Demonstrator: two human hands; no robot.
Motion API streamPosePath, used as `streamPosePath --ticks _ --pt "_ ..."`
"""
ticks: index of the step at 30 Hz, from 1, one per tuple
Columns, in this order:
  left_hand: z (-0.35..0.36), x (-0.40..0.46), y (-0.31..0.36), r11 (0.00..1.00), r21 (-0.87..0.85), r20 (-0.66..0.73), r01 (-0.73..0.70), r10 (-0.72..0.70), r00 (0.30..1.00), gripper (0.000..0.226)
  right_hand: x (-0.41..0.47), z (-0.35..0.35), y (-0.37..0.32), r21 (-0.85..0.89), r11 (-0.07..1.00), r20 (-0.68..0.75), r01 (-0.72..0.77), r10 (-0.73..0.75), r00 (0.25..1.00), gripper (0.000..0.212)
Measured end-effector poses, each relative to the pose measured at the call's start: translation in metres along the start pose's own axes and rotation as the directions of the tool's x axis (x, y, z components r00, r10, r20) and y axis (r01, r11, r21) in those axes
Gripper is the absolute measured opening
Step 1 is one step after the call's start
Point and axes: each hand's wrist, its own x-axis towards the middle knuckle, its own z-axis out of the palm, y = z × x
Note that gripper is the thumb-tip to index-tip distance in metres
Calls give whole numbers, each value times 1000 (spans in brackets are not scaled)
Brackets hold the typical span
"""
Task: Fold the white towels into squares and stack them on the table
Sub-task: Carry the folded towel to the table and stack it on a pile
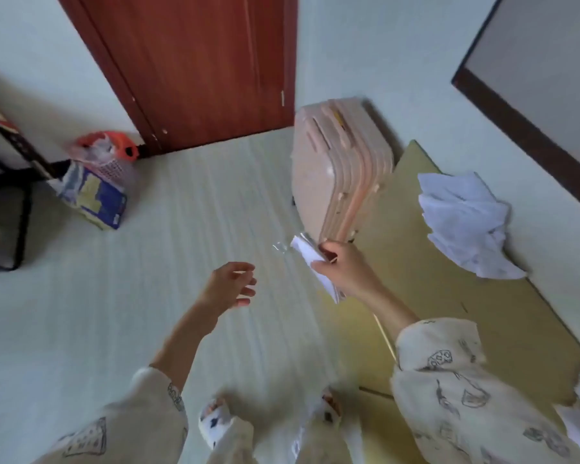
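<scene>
Pale striped flooring (154, 296) fills most of the view, with one brown door (208, 68) at the far wall and one pink suitcase (339, 169) standing upright just right of it. One yellow-green table (416, 289) runs along the right side. On it lies one loose heap of white towels (466, 222), crumpled and unfolded; how many towels it holds cannot be told. The right hand (345, 269) grips one folded white towel (310, 259), fingers curled round its edge, held in the air near the suitcase's lower corner. The left hand (230, 286) hovers over the floor, fingers spread and relaxed, holding nothing. One blue and yellow package (94, 199) and one orange bag (111, 147) sit by the left wall.
</scene>
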Motion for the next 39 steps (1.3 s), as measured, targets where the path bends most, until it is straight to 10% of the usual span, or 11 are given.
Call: streamPosePath --ticks 4,17,27,39 --pt "-123 -35 -36 990 -136 -163 -27 4 987 13 9 97 -85 -133 985 124 109 -93 988 29" --pt "-502 -134 -143 945 -299 -622 -133 -87 779 17 22 406 -372 -2 897 448 441 -394 803 16" --pt "-743 -101 -162 939 -309 -738 -153 -135 661 18 105 599 -546 94 837 511 539 -505 696 12" --pt "-1005 -8 -143 918 -370 -691 -143 -169 703 16 212 788 -763 60 825 560 562 -494 666 11"
